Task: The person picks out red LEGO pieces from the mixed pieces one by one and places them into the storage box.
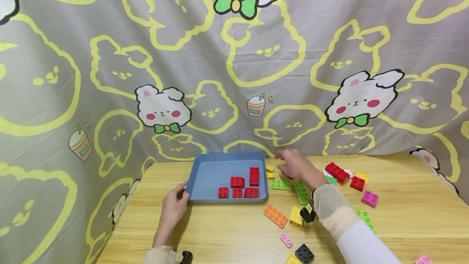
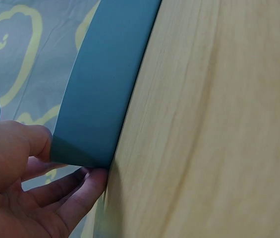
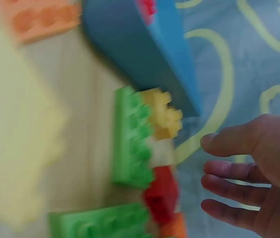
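The step in hand looks like collecting red bricks into the blue tray point(image 1: 210, 176), with 5 red bricks point(image 1: 254, 176) lying inside it, toward its right and near sides. The left hand point(image 1: 174, 205) holds the tray's near left corner, thumb against the wall and fingers curled at the lower edge. The right hand point(image 1: 296, 164) hovers just beyond the tray's right wall, fingers spread and holding nothing. Below it, right of the tray, lies a loose red brick point(image 3: 162, 196), next to a green brick point(image 3: 130, 141); the next move probably calls for lowering the fingers and pinching that red piece without knocking its neighbours. At least 2 more, a long red brick point(image 1: 337, 173) and a shorter red brick point(image 1: 357, 183), lie farther right of the tray.

The bricks look like hard, smooth plastic with round studs; 2 inside the tray seem to have a curved edge. The tray is a shallow rectangle with rounded corners and smooth, matt walls. Under it runs a pale, wood-grained table point(image 1: 227, 231); behind it hangs a creased grey cloth point(image 1: 220, 64) with yellow outlines.
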{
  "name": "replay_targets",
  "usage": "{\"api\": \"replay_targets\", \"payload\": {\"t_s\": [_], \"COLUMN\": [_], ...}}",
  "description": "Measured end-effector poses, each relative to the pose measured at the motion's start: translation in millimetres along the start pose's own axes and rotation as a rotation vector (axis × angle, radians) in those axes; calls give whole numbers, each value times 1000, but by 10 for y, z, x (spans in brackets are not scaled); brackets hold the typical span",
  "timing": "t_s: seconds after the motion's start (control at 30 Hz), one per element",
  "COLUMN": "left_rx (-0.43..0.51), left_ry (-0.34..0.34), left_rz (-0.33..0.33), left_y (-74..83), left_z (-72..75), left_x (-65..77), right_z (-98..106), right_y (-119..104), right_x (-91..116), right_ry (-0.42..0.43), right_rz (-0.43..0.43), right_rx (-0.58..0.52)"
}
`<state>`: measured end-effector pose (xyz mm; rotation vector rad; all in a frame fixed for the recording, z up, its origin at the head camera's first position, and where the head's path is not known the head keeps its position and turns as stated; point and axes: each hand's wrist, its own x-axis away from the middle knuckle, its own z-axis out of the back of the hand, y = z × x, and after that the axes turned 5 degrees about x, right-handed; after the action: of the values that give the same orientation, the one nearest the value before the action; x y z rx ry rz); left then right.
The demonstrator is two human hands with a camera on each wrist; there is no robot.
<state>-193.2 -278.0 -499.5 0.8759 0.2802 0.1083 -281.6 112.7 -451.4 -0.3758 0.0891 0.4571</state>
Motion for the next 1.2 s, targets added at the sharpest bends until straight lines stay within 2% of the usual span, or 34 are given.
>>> {"api": "replay_targets", "payload": {"t_s": [0.1,0.3,0.57,0.9,1.2], "left_rx": [5,15,12,16,11], "left_ry": [4,9,21,12,-2], "left_rz": [0,5,-5,-8,25], "left_y": [0,21,19,7,-11], "left_z": [-3,-15,-30,-30,-7], "left_x": [3,14,2,7,1], "right_z": [-79,-173,-171,-181,-227], "right_y": [57,109,92,92,88], "right_x": [28,77,127,126,104], "right_ry": [-31,-40,-37,-109,-71], "right_rz": [-10,-26,-75,-129,-124], "right_rx": [23,58,111,134,142]}}
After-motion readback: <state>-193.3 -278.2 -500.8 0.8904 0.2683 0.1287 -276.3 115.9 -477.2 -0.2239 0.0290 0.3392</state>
